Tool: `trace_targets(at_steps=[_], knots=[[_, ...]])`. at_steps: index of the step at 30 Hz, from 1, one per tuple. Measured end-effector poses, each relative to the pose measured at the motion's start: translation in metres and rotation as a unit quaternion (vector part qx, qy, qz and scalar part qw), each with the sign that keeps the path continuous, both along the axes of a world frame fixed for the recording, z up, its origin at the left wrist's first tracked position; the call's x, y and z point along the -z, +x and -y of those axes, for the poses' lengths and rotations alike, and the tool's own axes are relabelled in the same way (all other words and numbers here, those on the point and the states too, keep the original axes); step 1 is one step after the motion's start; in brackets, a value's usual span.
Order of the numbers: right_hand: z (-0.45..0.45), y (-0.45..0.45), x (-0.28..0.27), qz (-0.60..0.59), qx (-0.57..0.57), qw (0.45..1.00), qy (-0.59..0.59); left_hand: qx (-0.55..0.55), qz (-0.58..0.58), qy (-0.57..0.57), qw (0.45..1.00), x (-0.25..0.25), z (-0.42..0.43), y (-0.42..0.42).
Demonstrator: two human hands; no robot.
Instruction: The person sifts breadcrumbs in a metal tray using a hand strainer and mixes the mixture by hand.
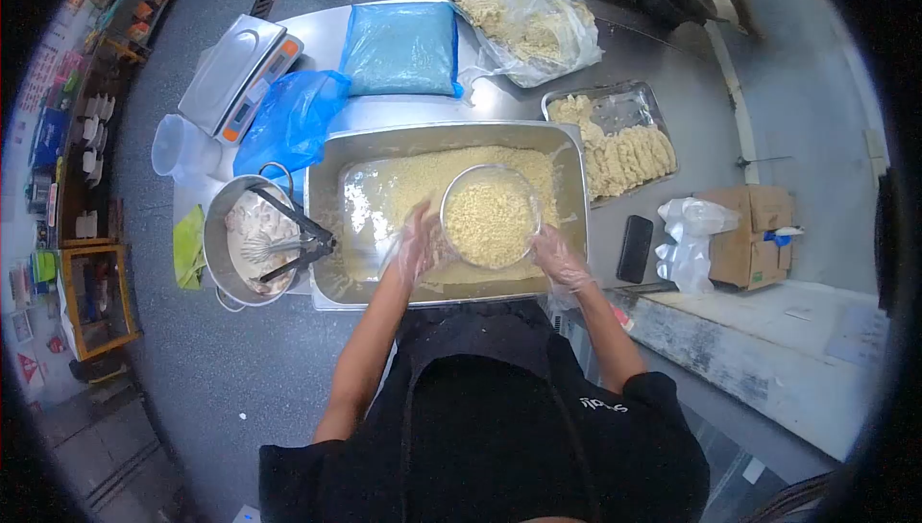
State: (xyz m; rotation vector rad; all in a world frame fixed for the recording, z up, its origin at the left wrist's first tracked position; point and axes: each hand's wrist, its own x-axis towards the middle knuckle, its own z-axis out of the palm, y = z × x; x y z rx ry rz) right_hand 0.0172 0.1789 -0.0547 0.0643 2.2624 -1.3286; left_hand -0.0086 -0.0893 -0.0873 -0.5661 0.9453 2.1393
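A round sieve (491,216) full of pale yellow crumbs is over a deep steel pan (327,168). My right hand (562,259), in a clear plastic glove, grips the sieve at its right edge. On the other side, my left hand (421,243), also gloved, has its fingers stretched out beside the sieve's left rim; whether it touches the rim is hard to tell. Loose fine crumbs (413,172) cover much of the pan's floor, mostly at the back and right.
To the left stands a steel pot (223,264) of pale, wet pieces with a whisk and black tongs (300,225). Behind are a scale (245,72), a blue bag (298,124) and a filled packet (401,48). At right lie a tray of coated pieces (629,153) and a phone (635,248).
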Motion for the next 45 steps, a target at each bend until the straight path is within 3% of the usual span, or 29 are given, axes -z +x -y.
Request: trace_targets(at_steps=[3,5,6,7,8,9,10,11,14,17,20,22,23,25,26,29,31,34,35,37,40,42,43,44,45], knots=[[-0.020,0.014,0.037,-0.091,-0.103,0.990,-0.002,-0.041,0.010,-0.048,0.998,-0.009,-0.008,0.015],[-0.014,0.023,0.052,-0.045,-0.111,0.991,0.067,-0.023,0.048,-0.098,0.994,-0.001,-0.005,0.009],[-0.006,0.016,0.030,-0.037,-0.096,0.992,0.075,-0.050,0.065,-0.049,0.995,-0.005,-0.009,0.004],[-0.010,0.010,0.048,-0.051,-0.057,0.991,0.108,-0.061,-0.015,0.017,0.998,0.050,-0.006,0.009],[-0.006,-0.005,0.013,0.017,-0.029,0.996,0.088,-0.016,0.020,-0.006,1.000,0.115,0.007,0.006],[-0.002,-0.007,-0.021,0.095,-0.004,0.993,0.066,0.019,0.038,-0.008,0.999,0.054,0.004,-0.001],[-0.010,-0.003,0.008,0.016,-0.053,0.996,0.063,0.052,0.064,-0.010,0.997,-0.009,-0.001,0.003],[-0.013,0.004,0.026,-0.062,-0.102,0.991,0.060,0.036,0.040,0.004,0.999,-0.008,-0.006,-0.003],[-0.009,0.015,0.034,-0.010,-0.022,0.999,-0.034,0.025,0.029,-0.009,0.999,-0.001,-0.005,-0.001],[-0.009,-0.011,-0.012,0.112,0.007,0.989,0.091,0.053,0.069,-0.072,0.994,-0.007,-0.005,0.001],[-0.005,0.007,0.017,-0.025,-0.045,0.998,0.031,0.024,0.006,-0.034,0.999,-0.001,-0.009,0.001],[-0.009,0.002,0.031,0.032,-0.028,0.998,0.056,0.002,-0.036,0.000,0.999,-0.014,-0.014,0.003],[-0.010,-0.001,0.032,0.061,-0.019,0.995,0.071,0.008,-0.005,-0.005,1.000,-0.023,-0.012,0.005],[-0.014,-0.010,0.027,0.037,0.018,0.998,0.040,0.021,0.061,-0.010,0.998,-0.038,-0.011,0.008],[-0.016,-0.013,0.022,0.026,0.036,0.999,0.026,0.014,0.036,-0.005,0.999,-0.036,-0.013,0.007],[0.001,0.006,-0.001,-0.048,-0.087,0.994,0.050,0.007,-0.018,-0.007,1.000,-0.026,-0.015,0.001],[-0.006,0.002,0.021,0.021,-0.071,0.996,0.054,0.017,-0.030,-0.021,0.999,-0.027,-0.014,-0.002],[-0.008,-0.016,-0.008,0.039,-0.022,0.996,0.080,0.032,0.119,-0.127,0.984,-0.077,-0.016,0.002],[-0.008,-0.021,-0.020,0.031,-0.002,0.995,0.092,0.027,0.079,-0.109,0.990,-0.086,-0.015,0.007],[-0.008,-0.011,0.006,0.022,-0.054,0.995,0.087,0.016,-0.001,-0.074,0.997,-0.098,-0.012,0.015],[-0.025,0.002,0.058,0.029,-0.060,0.997,0.035,-0.010,-0.071,-0.082,0.994,-0.049,-0.007,0.013],[-0.030,-0.008,0.050,0.012,-0.064,0.997,0.039,-0.028,-0.108,-0.054,0.992,-0.021,-0.002,0.023],[-0.029,-0.005,0.010,-0.010,-0.075,0.995,0.063,-0.041,-0.126,-0.042,0.990,-0.013,0.001,0.025],[-0.022,-0.017,-0.011,-0.034,-0.109,0.990,0.085,-0.009,-0.024,-0.096,0.995,-0.020,-0.003,0.014],[-0.022,-0.016,0.005,-0.027,-0.110,0.990,0.085,-0.009,-0.026,-0.060,0.998,-0.009,-0.008,0.011]])
